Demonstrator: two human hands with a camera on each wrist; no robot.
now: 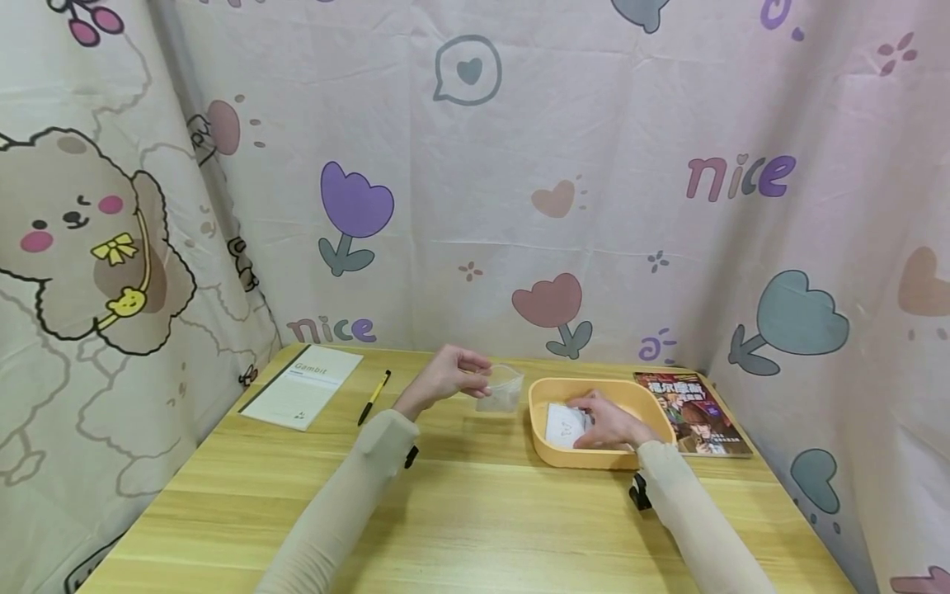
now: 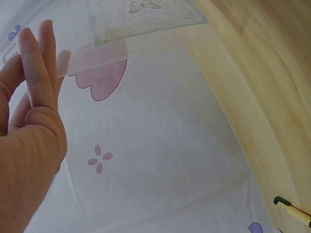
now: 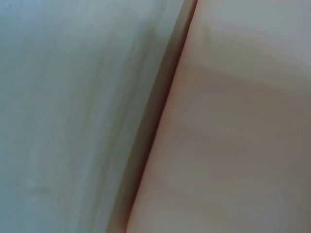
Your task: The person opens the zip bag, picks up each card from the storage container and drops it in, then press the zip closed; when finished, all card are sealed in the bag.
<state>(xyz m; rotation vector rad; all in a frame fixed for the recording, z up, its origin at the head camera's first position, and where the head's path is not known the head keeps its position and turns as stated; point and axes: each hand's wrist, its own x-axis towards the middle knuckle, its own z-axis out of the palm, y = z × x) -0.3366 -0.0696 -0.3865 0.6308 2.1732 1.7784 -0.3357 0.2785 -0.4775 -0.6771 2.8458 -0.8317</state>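
Note:
My left hand [image 1: 475, 378] is raised over the table and pinches the rim of a small clear plastic bag [image 1: 501, 389], which hangs open to its right. In the left wrist view the left hand's fingers [image 2: 36, 82] hold the bag's transparent film [image 2: 146, 145] in front of the curtain. My right hand [image 1: 588, 421] reaches into a yellow tray [image 1: 594, 459]. Its thumb and fingers close round the right edge of a white card [image 1: 562, 426] lying there. The right wrist view is a blur of skin and a pale surface.
A pale "Gambit" notebook [image 1: 304, 386] lies at the back left with a black-and-yellow pen [image 1: 374, 397] beside it. A comic book [image 1: 693, 412] sits right of the tray. Printed curtains close in the table on three sides. The pen's tip [image 2: 291, 211] shows on the wood.

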